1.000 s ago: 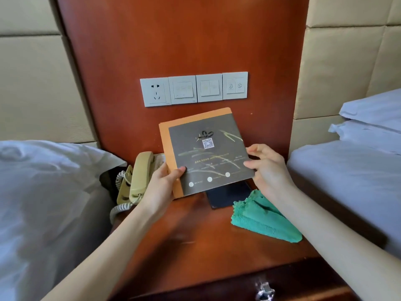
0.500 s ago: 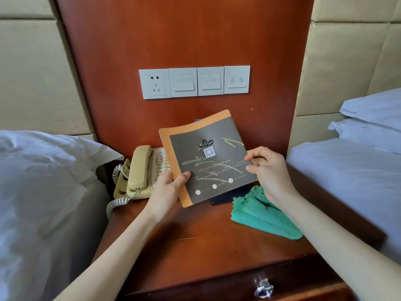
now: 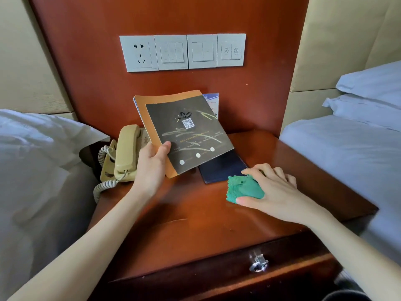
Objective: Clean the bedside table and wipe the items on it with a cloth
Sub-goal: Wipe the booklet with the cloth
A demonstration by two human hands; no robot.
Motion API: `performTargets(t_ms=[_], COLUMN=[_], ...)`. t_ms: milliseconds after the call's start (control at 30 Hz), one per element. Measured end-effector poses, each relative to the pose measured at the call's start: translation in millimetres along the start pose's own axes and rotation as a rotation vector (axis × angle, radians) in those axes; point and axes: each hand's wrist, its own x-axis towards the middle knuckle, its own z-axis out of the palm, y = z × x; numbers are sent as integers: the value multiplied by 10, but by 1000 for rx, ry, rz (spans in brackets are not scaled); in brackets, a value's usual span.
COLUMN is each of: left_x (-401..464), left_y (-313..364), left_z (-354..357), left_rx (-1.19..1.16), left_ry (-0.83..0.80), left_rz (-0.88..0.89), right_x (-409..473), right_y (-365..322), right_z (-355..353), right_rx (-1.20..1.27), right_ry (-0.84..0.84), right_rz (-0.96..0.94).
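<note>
At two o'clock of the wooden bedside table [image 3: 195, 222], right hand [image 3: 275, 190] clutches the green cloth [image 3: 243, 189]; left hand [image 3: 152, 164] pinches the tilted dark-and-orange booklet [image 3: 186, 131] clear for wiping.

Two bare forearms enter from the lower corners of the frame, sleeveless as far as visible. The left hand [image 3: 152, 168] and right hand [image 3: 275, 190] wear no gloves, rings or watch.

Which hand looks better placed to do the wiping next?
The right hand, probably. It is already closed around the green cloth on the bedside table, while the left hand is busy holding the booklet up off the surface.
</note>
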Motion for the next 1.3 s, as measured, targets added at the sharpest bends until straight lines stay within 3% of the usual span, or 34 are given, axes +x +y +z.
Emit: performTargets(t_ms=[233,333,467,567,833,1100,1300], left_x=[-30,-60,-109,-116,-55,191,151], left_y=[-67,-153,-179,-170,-132,-98,-144], left_z=[107,116,141,133,-11,-439,-411], left_rx=[81,123,232,228,85,13,-1], left_ry=[-19,-52,-18,-25,-29,194,64], left_rz=[-54,-42,21,33,53,63,34], right_x=[14,102,480,864,1486,1291,1258], right_y=[34,6,-145,-272,-489,-606,-576], right_z=[54,-15,-274,-438,-496,12,-56], right_rx=[-42,161,505,560,432,400,400], right_ry=[192,267,566,674,725,408,634], right_rz=[-149,-132,-108,-148,-333,-659,-581])
